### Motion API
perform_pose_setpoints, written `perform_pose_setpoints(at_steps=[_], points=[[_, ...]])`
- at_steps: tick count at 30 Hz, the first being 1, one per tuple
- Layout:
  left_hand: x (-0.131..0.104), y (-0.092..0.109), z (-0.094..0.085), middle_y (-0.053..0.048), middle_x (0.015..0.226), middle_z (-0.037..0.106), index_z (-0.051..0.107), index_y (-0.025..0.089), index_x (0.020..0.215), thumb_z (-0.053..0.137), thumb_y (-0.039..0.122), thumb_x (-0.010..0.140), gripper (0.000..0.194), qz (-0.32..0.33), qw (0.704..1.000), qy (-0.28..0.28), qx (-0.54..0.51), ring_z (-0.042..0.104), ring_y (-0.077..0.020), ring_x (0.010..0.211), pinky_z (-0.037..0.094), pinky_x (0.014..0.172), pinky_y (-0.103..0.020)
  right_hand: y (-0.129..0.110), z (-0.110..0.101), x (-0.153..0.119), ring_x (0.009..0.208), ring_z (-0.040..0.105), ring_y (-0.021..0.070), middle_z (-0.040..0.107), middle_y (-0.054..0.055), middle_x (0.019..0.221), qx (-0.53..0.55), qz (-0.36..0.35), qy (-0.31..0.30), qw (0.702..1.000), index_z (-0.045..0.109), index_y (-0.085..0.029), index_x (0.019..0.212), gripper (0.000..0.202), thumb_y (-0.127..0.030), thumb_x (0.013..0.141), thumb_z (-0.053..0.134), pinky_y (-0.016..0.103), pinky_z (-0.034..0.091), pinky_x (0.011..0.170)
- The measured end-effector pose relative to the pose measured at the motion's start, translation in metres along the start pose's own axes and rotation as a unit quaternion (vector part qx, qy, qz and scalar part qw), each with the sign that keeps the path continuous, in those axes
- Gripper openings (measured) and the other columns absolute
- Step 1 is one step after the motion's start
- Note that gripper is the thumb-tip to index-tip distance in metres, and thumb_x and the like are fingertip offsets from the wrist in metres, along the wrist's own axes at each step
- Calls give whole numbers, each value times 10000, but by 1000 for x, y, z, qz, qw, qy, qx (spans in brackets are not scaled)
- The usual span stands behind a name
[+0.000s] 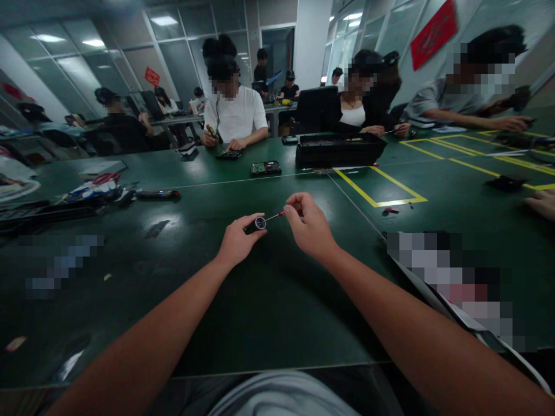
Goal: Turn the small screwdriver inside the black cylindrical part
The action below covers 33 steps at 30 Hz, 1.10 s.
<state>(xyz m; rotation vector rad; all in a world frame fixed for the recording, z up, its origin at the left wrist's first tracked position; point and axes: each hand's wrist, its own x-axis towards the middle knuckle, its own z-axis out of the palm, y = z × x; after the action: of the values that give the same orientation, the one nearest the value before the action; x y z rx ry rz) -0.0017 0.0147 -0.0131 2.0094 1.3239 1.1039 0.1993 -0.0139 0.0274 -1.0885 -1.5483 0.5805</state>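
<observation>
Near the middle of the green table, my left hand [239,237] grips a small dark cylindrical part [260,223] with a pale round rim, between thumb and fingers. To its right, my right hand [309,224] pinches the red handle of a thin screwdriver [274,216]. The metal shaft points left, and its tip is at the side of the cylindrical part; whether it touches cannot be made out. Both hands are held above the table, a short distance apart.
The green table [260,323] has a black bin [340,151] and a circuard-like drive [266,168] beyond my hands. Tools and cables [102,188] lie left, a red piece [391,211] right. A person [236,115] works opposite; others sit around.
</observation>
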Motion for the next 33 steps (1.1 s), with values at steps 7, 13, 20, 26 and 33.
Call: perform_pose_setpoints(at_steps=[7, 13, 20, 26, 33], points=[[-1, 11, -5, -45, 1279, 702, 688, 318, 1253, 735, 253, 874, 387, 88, 993, -19, 73, 601, -278, 1246, 224, 1211, -632, 22, 9, 9, 532, 485, 137, 534, -27, 642, 225, 222, 110, 942, 526, -241, 798, 293, -481, 959, 483, 323, 496, 609], [2, 7, -8, -69, 1249, 714, 680, 287, 1269, 733, 256, 870, 404, 63, 994, -2, 90, 626, -283, 1181, 341, 1150, -575, 24, 5, 10, 609, 552, 148, 568, -16, 704, 192, 169, 131, 958, 548, -248, 856, 294, -531, 935, 522, 308, 512, 624], [0, 10, -6, -63, 1241, 720, 675, 287, 1274, 749, 248, 861, 422, 56, 995, -3, 85, 628, -285, 1162, 284, 1166, -618, 14, 9, 4, 649, 586, 145, 625, -9, 730, 141, 104, 94, 980, 585, -230, 913, 262, -485, 950, 540, 294, 466, 624], [0, 11, -5, -66, 1275, 709, 680, 295, 1263, 760, 240, 851, 424, 45, 996, -8, 82, 615, -291, 1204, 260, 1183, -627, 6, 6, 3, 642, 590, 144, 644, -3, 727, 114, 73, 71, 988, 604, -220, 894, 260, -466, 956, 549, 299, 455, 629], [0, 10, -6, -60, 1222, 727, 693, 306, 1247, 762, 240, 847, 412, 43, 995, -2, 88, 628, -296, 1151, 298, 1160, -621, -3, -3, 1, 594, 555, 151, 642, -6, 683, 5, 32, 33, 999, 666, -221, 882, 241, -439, 939, 581, 302, 384, 574]])
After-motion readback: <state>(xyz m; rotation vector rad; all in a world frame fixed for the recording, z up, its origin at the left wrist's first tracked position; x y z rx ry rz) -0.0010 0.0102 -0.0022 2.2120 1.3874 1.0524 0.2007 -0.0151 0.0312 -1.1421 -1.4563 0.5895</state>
